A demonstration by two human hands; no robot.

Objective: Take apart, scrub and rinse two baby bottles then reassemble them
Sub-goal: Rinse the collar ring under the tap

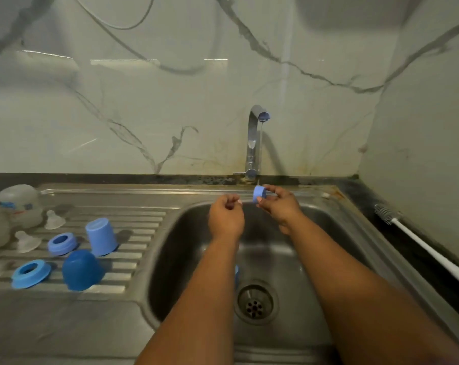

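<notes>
1. Two clear bottles (17, 204) are standing at the far left of the drainboard (144, 214), apparently mouth down, probably so water is running out of them.
2. Just right of them, two clear teats (54, 220) are sitting on their wide bases on the ribs, which is keeping them steady and letting them drip.
3. Two blue rings (62, 243) are lying flat nearer the front, and two blue caps (101, 237) are resting open end down beside them; the ribbed slope is likely carrying the runoff toward the sink (336, 233).
4. The left hand (225, 217) is hovering over the basin's back edge with its fingers curled in loosely; I cannot tell whether it is holding anything, though nothing is showing in it.
5. A small blue piece (236, 275) is peeking out from behind the left forearm in the basin, too hidden to name.
6. The right hand (278, 206) is pinching a small blue cap-like part (258, 194) between thumb and fingertips, holding it under the tap (254, 138), where a thin stream is falling, so this looks like rinsing.
7. A white brush (420, 246) is lying on the dark counter at the far right, well apart from both hands, so scrubbing seems to be paused or done.
8. By my reading, most parts are already washed and draining, with reassembly not yet begun.
</notes>
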